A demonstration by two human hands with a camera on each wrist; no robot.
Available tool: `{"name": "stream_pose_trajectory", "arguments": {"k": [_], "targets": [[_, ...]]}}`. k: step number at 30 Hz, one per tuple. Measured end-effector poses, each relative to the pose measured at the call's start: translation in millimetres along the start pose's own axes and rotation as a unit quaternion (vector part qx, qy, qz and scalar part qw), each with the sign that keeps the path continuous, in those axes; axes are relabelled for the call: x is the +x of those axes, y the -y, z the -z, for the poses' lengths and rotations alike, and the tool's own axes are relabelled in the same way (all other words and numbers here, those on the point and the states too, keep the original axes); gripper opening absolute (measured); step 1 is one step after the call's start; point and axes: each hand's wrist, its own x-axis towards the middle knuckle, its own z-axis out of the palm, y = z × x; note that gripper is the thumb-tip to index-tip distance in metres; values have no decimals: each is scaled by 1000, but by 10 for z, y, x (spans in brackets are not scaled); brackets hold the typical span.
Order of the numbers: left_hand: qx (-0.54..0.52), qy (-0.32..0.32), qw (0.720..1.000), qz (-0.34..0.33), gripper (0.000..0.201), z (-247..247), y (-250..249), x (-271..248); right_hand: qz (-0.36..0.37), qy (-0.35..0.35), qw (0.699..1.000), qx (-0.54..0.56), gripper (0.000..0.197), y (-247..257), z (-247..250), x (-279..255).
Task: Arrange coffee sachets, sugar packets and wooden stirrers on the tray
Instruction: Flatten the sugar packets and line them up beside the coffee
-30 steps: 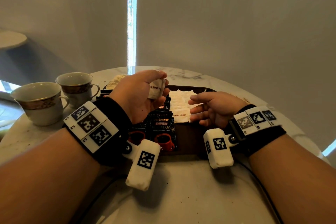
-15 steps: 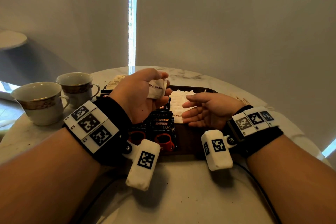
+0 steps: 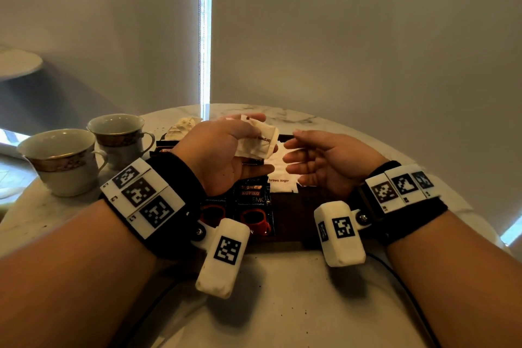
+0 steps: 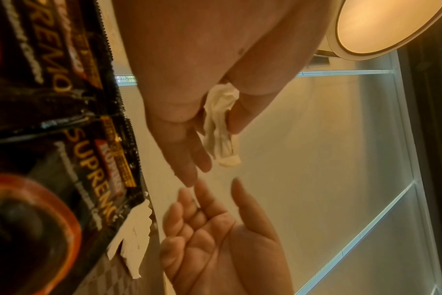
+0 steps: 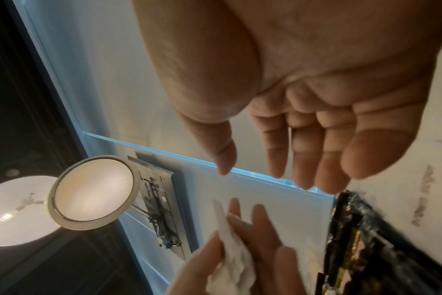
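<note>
Lifted higher now, left hand (image 3: 226, 155) pinches crumpled sugar packets (image 3: 258, 143); right hand (image 3: 324, 164), grip apart, nears. Loose handover could scatter them.

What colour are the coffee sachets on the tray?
Black, with red cups; head view shows the coffee sachets best.

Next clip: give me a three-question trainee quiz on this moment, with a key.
1. True or false: the right hand grips a black coffee sachet.
2. What does the left hand hold? A) wooden stirrer B) crumpled white paper sugar packet C) teacup
3. Fill in: the black Kopiko coffee sachets lie on the dark brown ____.

Key: 1. False; it is empty, fingers relaxed. 2. B. 3. tray.
</note>
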Motion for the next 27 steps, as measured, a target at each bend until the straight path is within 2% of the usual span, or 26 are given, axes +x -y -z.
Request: {"name": "stream_pose_trajectory", "arguments": {"k": [5,8,13,21,22,25,27], "targets": [[19,-6,999,-39,17,8,21,32,61,61,996,15,44,52,-125,-103],[21,-6,998,-53,9,4,33,35,81,74,994,16,37,42,-192,-110],[28,-5,998,-49,11,-6,29,5,98,58,993,22,33,49,-214,-100],[38,-8,999,-32,15,-22,24,-8,103,35,993,51,46,49,-200,-87],[35,-9,999,-32,15,-23,17,-12,103,31,993,54,46,49,-200,-83],[26,-11,999,-36,13,-26,-1,-18,104,23,992,67,26,60,-198,-75],[19,-13,999,-39,9,-31,-3,-19,100,19,992,70,27,53,-197,-72]]}}
